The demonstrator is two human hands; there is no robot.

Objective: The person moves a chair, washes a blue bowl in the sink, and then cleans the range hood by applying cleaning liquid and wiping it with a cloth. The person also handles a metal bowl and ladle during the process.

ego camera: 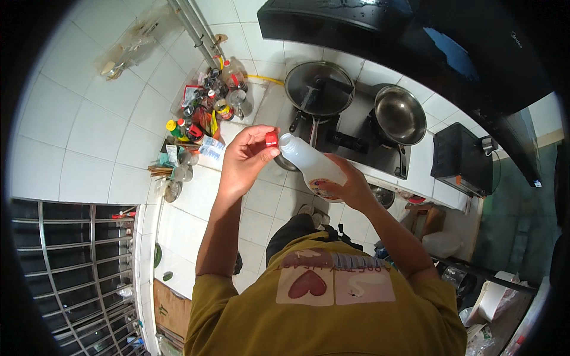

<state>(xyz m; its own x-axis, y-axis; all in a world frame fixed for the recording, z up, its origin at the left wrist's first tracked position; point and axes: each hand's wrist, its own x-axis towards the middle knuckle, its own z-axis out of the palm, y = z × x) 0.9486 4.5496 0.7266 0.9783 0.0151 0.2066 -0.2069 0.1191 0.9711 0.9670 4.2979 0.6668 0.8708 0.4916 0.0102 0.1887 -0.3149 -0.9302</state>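
Note:
Between the fingertips of my left hand (247, 153) is a small red screw cap (271, 139). My right hand (354, 184) grips a translucent white plastic bottle (311, 162) around its lower body, partly covering a label with writing. The bottle is tilted, its uncapped mouth pointing up and left towards the cap. Cap and bottle mouth are close together but apart. What the bottle contains cannot be made out. Both hands are in the air over the tiled floor, in front of the gas stove (347, 158).
A lidded frying pan (319, 89) and a steel wok (400, 114) rest on the stove. Several seasoning bottles and jars (225, 109) crowd the corner counter. A black range hood (378, 53) overhangs the stove. A wooden cutting board (173, 307) lies on the left counter (178, 227).

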